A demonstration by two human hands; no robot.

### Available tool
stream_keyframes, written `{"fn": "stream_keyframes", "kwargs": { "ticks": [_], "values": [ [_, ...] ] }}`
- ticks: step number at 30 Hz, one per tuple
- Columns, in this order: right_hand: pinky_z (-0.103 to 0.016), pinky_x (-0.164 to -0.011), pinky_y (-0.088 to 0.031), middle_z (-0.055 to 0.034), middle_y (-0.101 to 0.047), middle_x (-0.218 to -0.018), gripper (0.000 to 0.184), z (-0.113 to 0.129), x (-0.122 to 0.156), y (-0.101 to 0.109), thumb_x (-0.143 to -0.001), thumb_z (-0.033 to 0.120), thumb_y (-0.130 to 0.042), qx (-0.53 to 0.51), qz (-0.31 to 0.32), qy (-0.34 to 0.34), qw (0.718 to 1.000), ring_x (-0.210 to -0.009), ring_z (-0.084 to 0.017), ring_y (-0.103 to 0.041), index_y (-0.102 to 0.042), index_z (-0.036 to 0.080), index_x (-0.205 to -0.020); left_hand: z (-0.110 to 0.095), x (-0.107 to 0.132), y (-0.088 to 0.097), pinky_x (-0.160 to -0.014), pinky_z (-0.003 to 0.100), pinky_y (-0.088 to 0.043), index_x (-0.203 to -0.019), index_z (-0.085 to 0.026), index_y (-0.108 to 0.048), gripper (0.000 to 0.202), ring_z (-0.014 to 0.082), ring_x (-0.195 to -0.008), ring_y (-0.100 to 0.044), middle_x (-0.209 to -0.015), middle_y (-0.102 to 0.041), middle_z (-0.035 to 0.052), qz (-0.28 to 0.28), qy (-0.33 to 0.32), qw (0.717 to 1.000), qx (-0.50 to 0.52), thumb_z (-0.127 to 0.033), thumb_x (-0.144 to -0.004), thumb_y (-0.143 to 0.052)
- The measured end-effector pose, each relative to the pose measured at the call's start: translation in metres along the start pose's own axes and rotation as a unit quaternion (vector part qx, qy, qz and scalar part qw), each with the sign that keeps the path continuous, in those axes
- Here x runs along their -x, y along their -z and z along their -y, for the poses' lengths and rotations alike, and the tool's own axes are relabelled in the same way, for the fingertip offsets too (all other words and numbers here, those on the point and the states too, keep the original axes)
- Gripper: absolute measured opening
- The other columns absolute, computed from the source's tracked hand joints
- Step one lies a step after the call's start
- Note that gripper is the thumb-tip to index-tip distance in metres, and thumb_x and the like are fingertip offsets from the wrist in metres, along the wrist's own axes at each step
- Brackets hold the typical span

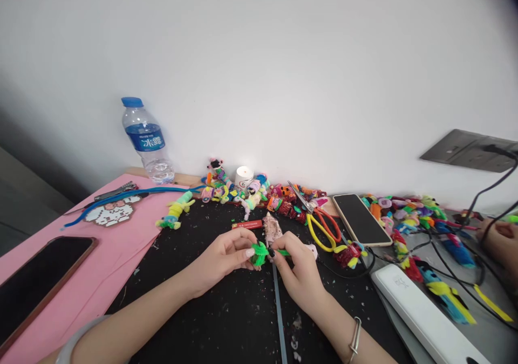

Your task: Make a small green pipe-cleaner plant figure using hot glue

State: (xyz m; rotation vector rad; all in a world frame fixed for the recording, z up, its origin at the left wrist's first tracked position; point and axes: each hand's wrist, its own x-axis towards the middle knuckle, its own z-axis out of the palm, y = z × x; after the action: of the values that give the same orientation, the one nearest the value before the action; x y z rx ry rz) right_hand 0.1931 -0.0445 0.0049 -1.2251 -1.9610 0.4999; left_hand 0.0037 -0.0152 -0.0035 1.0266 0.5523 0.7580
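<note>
Between my two hands is a green pipe cleaner [259,254], part of it bunched into a small coil. The fingertips of my left hand [230,253] are closed on the coiled part. My right hand [298,269] pinches the strand leading off the coil to the right. Just behind my fingers lie a pale pink, fuzzy piece [272,228] and a red lighter-like stick [247,225] with white print. Scissors [324,221] with yellow and orange handles rest a little beyond my right hand. A yellow and green pipe-cleaner figure [177,210] lies beyond my left forearm.
Several colourful pipe-cleaner figures [254,189] line the wall, with more [421,213] at right. Phones [360,218] lie on both sides. A water bottle [145,140] stands at back left. Cables [431,240] and a white power bank [424,313] are at right, near another person's hand [499,242].
</note>
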Motion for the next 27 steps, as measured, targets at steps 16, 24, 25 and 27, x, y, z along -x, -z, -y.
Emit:
{"fn": "stream_keyframes", "kwargs": {
  "ticks": [16, 24, 25, 27],
  "values": [
    [-0.03, -0.071, -0.041, -0.0057, -0.046, -0.097, 0.019, 0.0015, -0.0005, 0.0004, -0.084, 0.011, -0.043, 0.034, -0.035, 0.03, 0.998, -0.083, -0.017, -0.049, -0.058, 0.021, -0.092, -0.0041, 0.0021, -0.0024, -0.074, 0.031, -0.045, -0.09, -0.018, -0.052, 0.014, 0.0127, -0.074, -0.058, -0.081, -0.057, 0.0004, 0.002, 0.034, 0.998, 0.06, -0.022, -0.079, -0.06],
    [-0.033, -0.077, -0.041, -0.0062, -0.041, -0.102, 0.015, -0.0002, -0.0027, 0.0018, -0.084, 0.015, -0.048, -0.009, -0.007, 0.014, 1.0, -0.09, -0.019, -0.046, -0.061, 0.022, -0.088, -0.0068, 0.001, -0.0008, -0.073, 0.03, -0.045, -0.089, -0.018, -0.054, 0.011, 0.0123, -0.076, -0.055, -0.082, -0.057, 0.0007, -0.001, 0.01, 1.0, 0.018, -0.022, -0.081, -0.059],
    [-0.031, -0.077, -0.042, -0.0059, -0.042, -0.1, 0.013, 0.0, -0.0035, 0.0019, -0.084, 0.016, -0.048, -0.029, -0.002, 0.007, 1.0, -0.089, -0.018, -0.047, -0.061, 0.021, -0.085, -0.0071, 0.001, -0.0008, -0.073, 0.03, -0.045, -0.09, -0.018, -0.054, 0.011, 0.0122, -0.076, -0.055, -0.082, -0.057, 0.0006, 0.0, 0.01, 1.0, 0.019, -0.021, -0.081, -0.058],
    [-0.029, -0.076, -0.042, -0.0053, -0.043, -0.097, 0.012, 0.0004, -0.0051, 0.002, -0.085, 0.018, -0.049, -0.065, 0.007, -0.006, 0.998, -0.087, -0.017, -0.048, -0.059, 0.02, -0.08, -0.0076, 0.0011, -0.0011, -0.073, 0.029, -0.045, -0.089, -0.017, -0.054, 0.01, 0.0119, -0.076, -0.055, -0.082, -0.056, 0.0005, 0.004, 0.013, 1.0, 0.023, -0.021, -0.081, -0.058]
  ]
}}
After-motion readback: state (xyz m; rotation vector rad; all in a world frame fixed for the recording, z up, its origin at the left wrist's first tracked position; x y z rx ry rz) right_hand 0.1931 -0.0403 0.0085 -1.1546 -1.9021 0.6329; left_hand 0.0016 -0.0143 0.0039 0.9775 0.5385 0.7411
